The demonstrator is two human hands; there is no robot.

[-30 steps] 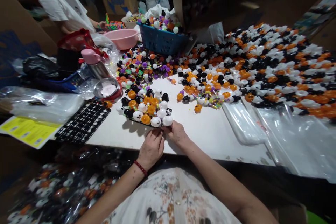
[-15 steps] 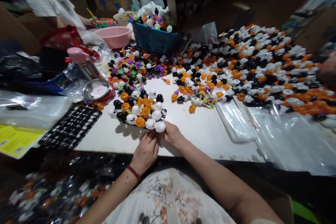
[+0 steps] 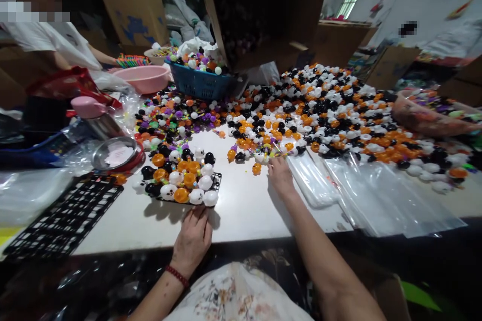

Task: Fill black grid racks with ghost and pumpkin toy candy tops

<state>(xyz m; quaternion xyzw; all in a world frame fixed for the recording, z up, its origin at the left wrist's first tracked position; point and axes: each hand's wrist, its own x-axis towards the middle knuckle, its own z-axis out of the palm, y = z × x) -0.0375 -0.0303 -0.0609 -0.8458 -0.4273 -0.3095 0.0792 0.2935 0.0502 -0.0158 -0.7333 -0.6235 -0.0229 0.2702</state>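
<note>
"Starting at the left, what are you seeing?"

"A flat black lattice rack [image 3: 68, 210] is lying left of the loaded rack [image 3: 218, 176], its long axis slanting toward the far side; the loaded rack is sitting on the white table [image 3: 244, 210], its long axis running nearly side to side, and it is carrying orange pumpkin heads [image 3: 189, 179], white ghost-like heads [image 3: 196, 195] and black heads [image 3: 152, 189]."

"And the left hand [image 3: 193, 239]?"

"It is resting at the loaded rack's near edge, toward its right end, and is lying nearer that rack than the other hand; its fingers are bending close together, their tips disappearing at the edge, so I cannot tell whether they are gripping it."

"What is lying farther right?"

"A loose cluster of small heads and colourful sticks [image 3: 265, 140] is spreading beyond and right of the loaded rack, its long axis going roughly sideways; the right hand [image 3: 280, 176] is lying right of the loaded rack, well apart from it; the cluster is lying ahead and slightly left of its fingers, nearer this hand."

"Are they holding anything?"

"I cannot tell; they are bending slightly, their tips blending into the sticks; clear plastic bags [image 3: 316, 180] are lying farther right of the loaded rack."
</note>
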